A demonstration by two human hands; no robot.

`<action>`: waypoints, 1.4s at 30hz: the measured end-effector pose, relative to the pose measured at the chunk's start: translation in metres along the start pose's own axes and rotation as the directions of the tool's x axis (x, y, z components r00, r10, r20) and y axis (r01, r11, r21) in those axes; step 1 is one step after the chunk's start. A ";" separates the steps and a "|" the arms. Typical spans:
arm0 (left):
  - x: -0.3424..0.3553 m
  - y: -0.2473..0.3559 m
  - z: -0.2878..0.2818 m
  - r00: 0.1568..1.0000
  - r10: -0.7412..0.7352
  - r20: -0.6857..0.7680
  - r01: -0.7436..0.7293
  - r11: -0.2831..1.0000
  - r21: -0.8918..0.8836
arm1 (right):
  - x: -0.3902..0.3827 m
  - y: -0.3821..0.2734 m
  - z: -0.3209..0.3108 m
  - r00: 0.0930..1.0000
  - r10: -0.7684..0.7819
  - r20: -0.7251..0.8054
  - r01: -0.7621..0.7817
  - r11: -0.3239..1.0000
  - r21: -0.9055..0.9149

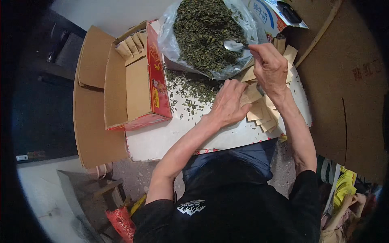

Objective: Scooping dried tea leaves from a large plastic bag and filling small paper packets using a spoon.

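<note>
My right hand (270, 68) grips a metal spoon (234, 45) by its handle, its bowl just over the right side of a heap of dried, dark green leaves (206, 34). The leaves fill a clear plastic bag (165, 40) at the far middle of the table. Closer in, my left hand (229, 103) has its fingers and thumb around a small brown paper bag (251, 94). More flat paper bags (265, 119) lie overlapped just right of it, under my right forearm. Whether anything is inside the held bag cannot be seen.
Left of the leaves, an opened red cardboard box (160, 81) holds several brown paper packets (131, 45) at its far end. Loose leaf bits (190, 91) are scattered on the white table (158, 141). A tall cardboard sheet (344, 93) stands along the right.
</note>
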State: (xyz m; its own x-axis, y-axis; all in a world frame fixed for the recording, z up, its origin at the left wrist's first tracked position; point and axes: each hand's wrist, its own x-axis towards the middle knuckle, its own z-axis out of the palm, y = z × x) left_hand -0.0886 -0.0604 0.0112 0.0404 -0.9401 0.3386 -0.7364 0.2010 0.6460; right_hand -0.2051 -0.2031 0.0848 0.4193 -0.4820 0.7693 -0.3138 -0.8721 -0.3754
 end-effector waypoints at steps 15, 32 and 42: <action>-0.047 -0.016 -0.047 0.957 -0.201 -0.211 0.179 0.977 -0.118 | 0.021 0.003 0.014 0.967 -0.124 0.224 0.213 0.876 -0.433; -0.049 -0.025 -0.048 0.927 -0.324 -0.187 0.293 0.940 -0.177 | 0.013 0.008 0.049 0.970 -0.103 0.219 0.151 0.964 -0.220; -0.046 -0.028 -0.050 0.924 -0.331 -0.193 0.293 0.935 -0.201 | 0.010 0.014 0.066 0.986 0.133 0.103 -0.126 0.989 -0.073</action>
State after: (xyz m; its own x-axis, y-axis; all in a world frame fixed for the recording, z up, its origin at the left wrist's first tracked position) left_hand -0.0364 -0.0095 0.0120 0.4116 -0.8815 0.2312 -0.5409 -0.0321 0.8404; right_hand -0.1488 -0.2259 0.0531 0.4593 -0.5995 0.6555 -0.4252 -0.7963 -0.4303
